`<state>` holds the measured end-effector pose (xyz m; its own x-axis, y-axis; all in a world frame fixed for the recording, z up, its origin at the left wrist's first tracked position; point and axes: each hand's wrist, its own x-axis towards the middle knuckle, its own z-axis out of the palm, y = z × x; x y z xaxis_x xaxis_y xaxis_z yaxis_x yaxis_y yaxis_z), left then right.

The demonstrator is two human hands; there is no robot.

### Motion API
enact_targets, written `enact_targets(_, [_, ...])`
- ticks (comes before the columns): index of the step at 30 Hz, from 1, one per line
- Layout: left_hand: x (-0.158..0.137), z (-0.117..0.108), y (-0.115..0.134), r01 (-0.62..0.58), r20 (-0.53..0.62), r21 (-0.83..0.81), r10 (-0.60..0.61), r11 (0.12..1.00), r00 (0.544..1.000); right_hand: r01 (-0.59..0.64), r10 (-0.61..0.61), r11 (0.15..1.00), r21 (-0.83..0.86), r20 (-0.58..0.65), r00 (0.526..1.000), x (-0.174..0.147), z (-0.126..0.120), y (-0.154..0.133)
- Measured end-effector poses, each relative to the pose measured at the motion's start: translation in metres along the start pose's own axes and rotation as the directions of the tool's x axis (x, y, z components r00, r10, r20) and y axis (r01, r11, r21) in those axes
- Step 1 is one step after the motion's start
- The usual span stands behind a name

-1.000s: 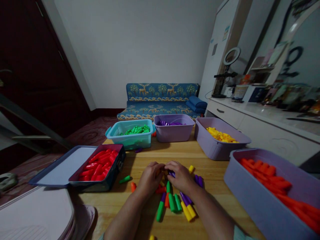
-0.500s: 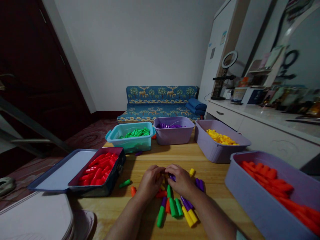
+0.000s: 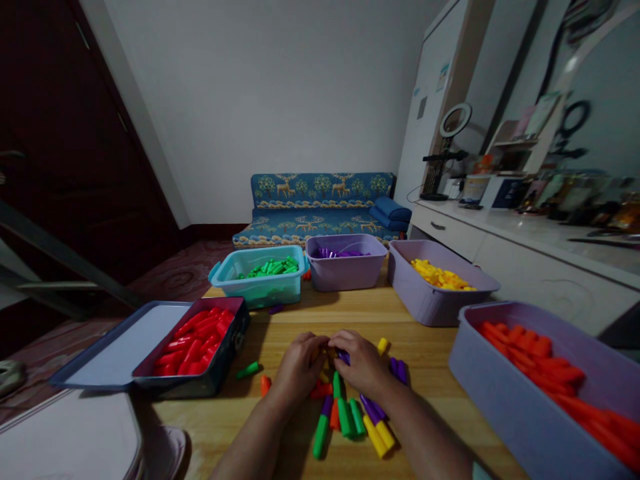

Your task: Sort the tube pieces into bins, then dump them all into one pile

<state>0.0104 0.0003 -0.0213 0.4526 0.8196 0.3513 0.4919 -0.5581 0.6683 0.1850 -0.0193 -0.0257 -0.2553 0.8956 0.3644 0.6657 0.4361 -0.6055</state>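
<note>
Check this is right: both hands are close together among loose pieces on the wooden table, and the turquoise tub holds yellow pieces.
No: the turquoise tub holds green pieces, not yellow, as the head view shows. The rest stands: the left hand and right hand are close together among loose pieces on the wooden table.

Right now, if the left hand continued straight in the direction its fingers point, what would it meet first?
Most likely the right hand: the fingers of the left hand point inward to it. Whether the fingertips already touch is unclear at this depth.
</note>
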Motion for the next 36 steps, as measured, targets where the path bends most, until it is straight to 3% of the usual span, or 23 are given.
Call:
enact_targets(13, [0.001,0.000,-0.002,-0.015,0.003,0.061,0.014,0.998,1.000,-0.042,0.041,0.994,-0.103,-0.016,0.999,0.001,-0.003,-0.005])
enact_targets(24, [-0.001,-0.004,0.002,-0.034,0.007,0.095,0.034,0.995,0.999,-0.058,0.065,0.990,-0.131,0.050,0.997,0.006,-0.010,-0.008])
enact_targets(29, [-0.002,-0.006,0.004,-0.033,0.007,0.091,0.032,0.995,0.999,-0.087,0.103,0.987,-0.134,0.113,0.988,0.008,-0.035,-0.012])
enact_targets(36, [0.001,-0.010,0.007,-0.045,0.011,0.136,0.043,0.990,0.999,-0.211,0.299,0.913,-0.350,0.222,0.928,0.006,-0.082,-0.030])
